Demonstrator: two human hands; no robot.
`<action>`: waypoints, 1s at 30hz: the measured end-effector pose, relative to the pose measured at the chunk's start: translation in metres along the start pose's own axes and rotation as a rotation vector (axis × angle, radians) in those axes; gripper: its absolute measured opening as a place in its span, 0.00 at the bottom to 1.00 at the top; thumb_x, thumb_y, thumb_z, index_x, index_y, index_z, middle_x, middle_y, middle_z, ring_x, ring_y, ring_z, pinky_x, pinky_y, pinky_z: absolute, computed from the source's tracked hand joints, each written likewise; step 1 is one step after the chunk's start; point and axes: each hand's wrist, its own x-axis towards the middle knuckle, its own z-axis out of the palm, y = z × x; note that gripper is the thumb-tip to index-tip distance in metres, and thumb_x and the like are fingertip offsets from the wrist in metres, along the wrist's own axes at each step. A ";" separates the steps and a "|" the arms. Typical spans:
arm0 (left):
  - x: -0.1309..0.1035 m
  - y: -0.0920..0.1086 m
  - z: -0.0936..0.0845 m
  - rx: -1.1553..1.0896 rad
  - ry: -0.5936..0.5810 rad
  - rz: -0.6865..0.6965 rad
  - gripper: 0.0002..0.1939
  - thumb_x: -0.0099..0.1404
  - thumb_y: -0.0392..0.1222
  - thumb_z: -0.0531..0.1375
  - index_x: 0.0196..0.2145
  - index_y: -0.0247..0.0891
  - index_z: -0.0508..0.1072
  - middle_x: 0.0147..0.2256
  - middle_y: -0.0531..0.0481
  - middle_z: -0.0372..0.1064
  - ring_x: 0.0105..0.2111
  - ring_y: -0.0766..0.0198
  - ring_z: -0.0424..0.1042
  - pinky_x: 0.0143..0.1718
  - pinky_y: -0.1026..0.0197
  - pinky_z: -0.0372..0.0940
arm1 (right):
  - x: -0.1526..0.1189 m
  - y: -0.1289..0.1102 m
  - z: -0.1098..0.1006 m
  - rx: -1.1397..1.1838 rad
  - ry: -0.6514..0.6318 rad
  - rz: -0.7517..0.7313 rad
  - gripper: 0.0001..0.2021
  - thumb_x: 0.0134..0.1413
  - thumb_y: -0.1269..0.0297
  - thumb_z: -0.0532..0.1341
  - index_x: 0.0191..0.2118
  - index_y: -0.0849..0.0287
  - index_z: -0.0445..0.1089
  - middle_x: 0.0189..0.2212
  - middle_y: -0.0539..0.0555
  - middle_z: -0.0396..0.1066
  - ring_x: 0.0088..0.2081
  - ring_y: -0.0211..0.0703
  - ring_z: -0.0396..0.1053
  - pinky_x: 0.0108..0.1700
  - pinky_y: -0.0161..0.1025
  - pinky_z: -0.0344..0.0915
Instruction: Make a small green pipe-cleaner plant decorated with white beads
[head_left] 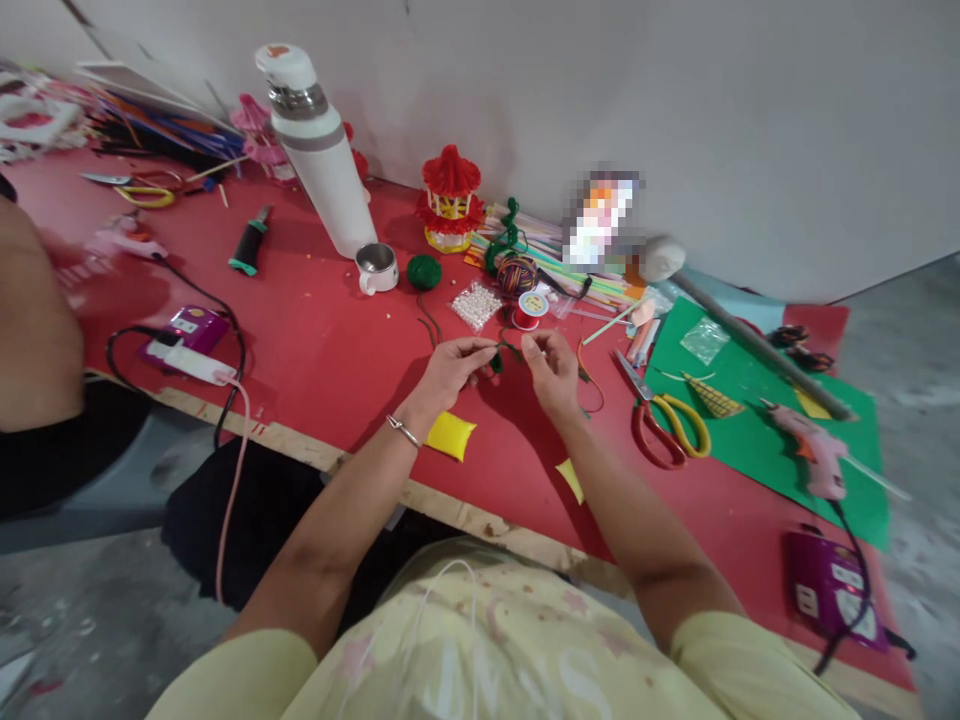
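Observation:
Over the red tabletop, my left hand point(455, 368) pinches dark green yarn point(511, 346), with a small dark green bit under its fingertips. A short gap to the right, my right hand point(552, 370) is closed with thumb and finger on the same strand. An end of thin cord trails past the right fingers. Just below the left wrist lies a yellow pillow-shaped piece point(450, 436), and a second yellow piece point(570, 480) is partly hidden by my right forearm. Beyond the hands sit a bag of white beads point(475, 305), a red thread spool point(530, 311) and a green yarn ball point(424, 272).
A white thermos point(322, 160) and metal-lined cup point(376, 268) stand behind. Scissors point(660, 420) lie right, beside a green sheet point(772, 440) holding a pink glue gun point(814, 450). A purple power strip point(832, 585) is at the right edge. Another person's arm point(37, 310) is left.

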 end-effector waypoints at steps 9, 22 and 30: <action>0.002 -0.003 0.003 0.024 0.092 0.035 0.14 0.55 0.48 0.70 0.36 0.37 0.79 0.26 0.53 0.72 0.23 0.70 0.68 0.19 0.69 0.59 | -0.004 -0.003 0.003 0.069 -0.312 0.118 0.17 0.59 0.49 0.64 0.31 0.58 0.78 0.23 0.51 0.74 0.26 0.40 0.68 0.30 0.38 0.62; -0.002 0.000 0.007 0.066 0.123 0.064 0.17 0.54 0.53 0.71 0.33 0.37 0.78 0.26 0.55 0.69 0.21 0.73 0.63 0.20 0.68 0.57 | -0.003 0.001 0.005 -0.007 -0.293 0.052 0.18 0.61 0.51 0.63 0.25 0.58 0.74 0.21 0.50 0.71 0.24 0.37 0.63 0.29 0.37 0.58; -0.003 0.006 0.004 0.303 0.228 0.229 0.11 0.60 0.49 0.67 0.32 0.38 0.79 0.27 0.52 0.70 0.28 0.68 0.68 0.28 0.67 0.63 | -0.001 -0.001 0.000 0.140 -0.402 0.127 0.18 0.57 0.47 0.66 0.38 0.59 0.77 0.29 0.51 0.75 0.28 0.37 0.64 0.32 0.37 0.60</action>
